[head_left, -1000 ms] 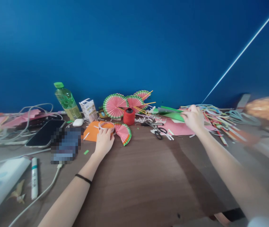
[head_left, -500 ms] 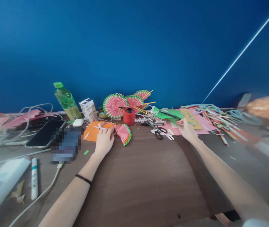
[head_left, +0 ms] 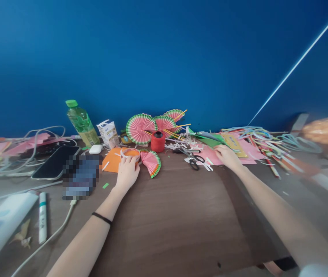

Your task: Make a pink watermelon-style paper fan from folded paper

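Observation:
My left hand (head_left: pixel 127 172) is at the left of the table's middle, its fingers curled on a white roll of tape (head_left: pixel 129 151) over orange paper (head_left: pixel 112 161). Beside it lies a pleated pink paper fan (head_left: pixel 151 163) with a green edge. Farther right, my right hand (head_left: pixel 229 157) pinches the near edge of a green sheet of paper (head_left: pixel 210 141), its fingertips partly hidden. Under that sheet are pink paper (head_left: pixel 213 157) and a yellow packet (head_left: pixel 233 144). Black-handled scissors (head_left: pixel 195 161) lie left of my right hand, among white paper scraps.
Round pleated fans (head_left: pixel 141 129) on sticks lean against the blue wall behind a red thread spool (head_left: pixel 158 142). A green bottle (head_left: pixel 82 125), a small carton (head_left: pixel 108 134), phones (head_left: pixel 55 163) and a marker (head_left: pixel 42 218) are on the left. Coloured strips (head_left: pixel 267 152) lie right.
My right hand has shifted slightly, and the green sheet is now tilted up; the dark long object that lay on it is less visible. My left hand stays on the roll of tape.

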Action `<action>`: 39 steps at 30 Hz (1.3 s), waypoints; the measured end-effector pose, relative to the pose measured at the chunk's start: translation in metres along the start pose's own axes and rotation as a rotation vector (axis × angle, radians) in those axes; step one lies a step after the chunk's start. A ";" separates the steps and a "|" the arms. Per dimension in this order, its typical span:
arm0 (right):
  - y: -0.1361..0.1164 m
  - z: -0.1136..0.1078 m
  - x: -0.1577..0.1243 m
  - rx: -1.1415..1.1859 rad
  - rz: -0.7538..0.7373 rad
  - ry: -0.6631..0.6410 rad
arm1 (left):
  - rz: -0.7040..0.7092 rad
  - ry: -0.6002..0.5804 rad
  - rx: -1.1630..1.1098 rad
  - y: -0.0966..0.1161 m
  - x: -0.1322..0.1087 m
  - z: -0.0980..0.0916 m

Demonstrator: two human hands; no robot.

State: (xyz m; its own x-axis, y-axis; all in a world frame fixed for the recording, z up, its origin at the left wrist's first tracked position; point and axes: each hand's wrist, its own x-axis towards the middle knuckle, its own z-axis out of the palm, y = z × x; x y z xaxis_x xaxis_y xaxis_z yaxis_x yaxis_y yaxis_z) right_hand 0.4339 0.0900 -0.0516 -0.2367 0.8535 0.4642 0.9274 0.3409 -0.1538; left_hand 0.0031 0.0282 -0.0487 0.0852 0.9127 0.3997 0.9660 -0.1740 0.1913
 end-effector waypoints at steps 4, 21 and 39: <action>-0.003 -0.001 0.004 0.026 0.127 0.071 | 0.002 -0.005 -0.002 0.000 0.000 0.000; -0.009 -0.012 0.011 0.285 0.436 -0.045 | 0.011 -0.011 0.002 0.000 0.001 -0.001; -0.021 -0.027 0.017 -0.105 0.451 0.062 | 0.024 0.012 0.006 -0.002 0.001 0.001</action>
State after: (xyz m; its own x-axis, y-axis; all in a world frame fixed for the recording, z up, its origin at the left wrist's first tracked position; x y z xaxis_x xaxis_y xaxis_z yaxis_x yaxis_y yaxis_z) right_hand 0.4184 0.0864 -0.0171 0.2120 0.8810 0.4229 0.9587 -0.1035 -0.2649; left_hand 0.0018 0.0297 -0.0500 0.1056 0.9037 0.4150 0.9651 -0.1936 0.1761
